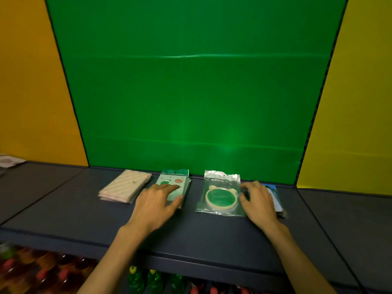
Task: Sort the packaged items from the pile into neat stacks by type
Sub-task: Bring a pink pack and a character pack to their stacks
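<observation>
Dark desk [63,209], four lots in a row along the green backboard [191,92]. Far left: stack of pale pink quilted packets [124,185]. Next: stack of mint paw-print packets [172,183], left hand [156,204] lying flat on it, fingers [169,187] spread, gripping nothing. Then: clear bag holding a round bear-eared item [220,196]. Far right: blue-edged packets [275,198], right hand [257,201] resting open over them, thumb touching the clear bag's edge.
</observation>
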`<state>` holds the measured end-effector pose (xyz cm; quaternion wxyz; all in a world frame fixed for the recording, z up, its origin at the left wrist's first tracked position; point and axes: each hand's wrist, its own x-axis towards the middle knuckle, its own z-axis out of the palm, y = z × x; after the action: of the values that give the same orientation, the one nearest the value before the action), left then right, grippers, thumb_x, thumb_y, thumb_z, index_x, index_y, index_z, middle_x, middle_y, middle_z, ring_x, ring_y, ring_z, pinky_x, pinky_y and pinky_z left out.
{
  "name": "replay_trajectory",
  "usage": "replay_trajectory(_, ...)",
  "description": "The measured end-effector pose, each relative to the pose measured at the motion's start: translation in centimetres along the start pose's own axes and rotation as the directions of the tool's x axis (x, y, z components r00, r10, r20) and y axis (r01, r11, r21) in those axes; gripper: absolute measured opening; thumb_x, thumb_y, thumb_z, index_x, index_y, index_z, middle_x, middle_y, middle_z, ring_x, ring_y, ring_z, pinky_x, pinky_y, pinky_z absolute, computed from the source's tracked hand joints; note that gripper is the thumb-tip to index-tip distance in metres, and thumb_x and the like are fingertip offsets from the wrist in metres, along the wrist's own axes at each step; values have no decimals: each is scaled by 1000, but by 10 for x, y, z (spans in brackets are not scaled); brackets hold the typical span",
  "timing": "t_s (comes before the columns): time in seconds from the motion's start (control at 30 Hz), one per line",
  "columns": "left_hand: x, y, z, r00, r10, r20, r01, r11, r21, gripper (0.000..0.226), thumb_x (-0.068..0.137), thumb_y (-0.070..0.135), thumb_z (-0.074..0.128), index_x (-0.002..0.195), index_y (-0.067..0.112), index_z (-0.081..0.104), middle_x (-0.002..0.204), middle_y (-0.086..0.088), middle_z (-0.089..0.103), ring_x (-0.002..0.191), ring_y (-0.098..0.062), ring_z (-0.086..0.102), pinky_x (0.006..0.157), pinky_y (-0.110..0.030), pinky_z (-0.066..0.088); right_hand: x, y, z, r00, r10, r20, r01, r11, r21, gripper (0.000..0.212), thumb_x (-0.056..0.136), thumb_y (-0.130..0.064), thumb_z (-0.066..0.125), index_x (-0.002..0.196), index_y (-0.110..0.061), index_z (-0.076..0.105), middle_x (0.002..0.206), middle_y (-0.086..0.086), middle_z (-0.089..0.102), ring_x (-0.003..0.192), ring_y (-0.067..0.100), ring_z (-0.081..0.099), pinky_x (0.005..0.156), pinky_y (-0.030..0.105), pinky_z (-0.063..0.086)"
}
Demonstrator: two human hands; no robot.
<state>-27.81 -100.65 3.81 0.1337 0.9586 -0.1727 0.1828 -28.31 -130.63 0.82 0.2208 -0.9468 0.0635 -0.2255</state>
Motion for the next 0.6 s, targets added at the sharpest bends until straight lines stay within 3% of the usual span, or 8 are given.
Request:
replay_trajectory(0.1, -9, -30, -11, 1000, -23, 2, 23, 999, 29, 53, 94, 60, 42, 138, 32, 56, 140, 7, 59, 124, -19, 56, 94, -40, 50, -3, -48, 19, 985, -165, 59, 162, 985, 52, 30, 93, -27, 56, 122, -25, 62, 120, 0, 60, 113, 23, 55, 93, 37, 43)
replay_trajectory(0.27, -36, -94, -36, 995, -101, -6, 101, 991, 86, 54, 93, 58, 42, 141, 34, 51, 143, 7, 56, 124, -21, 55, 96, -41, 49, -11, -136, 53, 941, -315, 127, 300, 946, 124, 33, 96, -32, 52, 128, -29, 58, 123, -5, 58, 116, 19, 54, 97, 37, 41)
replay_trajectory(0.6, -116, -269, -96, 966, -260, -3, 257, 951, 171, 58, 94, 62, 38, 148, 39, 39, 154, 8, 42, 136, -17, 45, 103, -40, 44, -44, -326, 134, 860, -480, 172, 439, 869, 229, 29, 94, -32, 55, 122, -29, 61, 122, -5, 61, 110, 19, 58, 92, 37, 46)
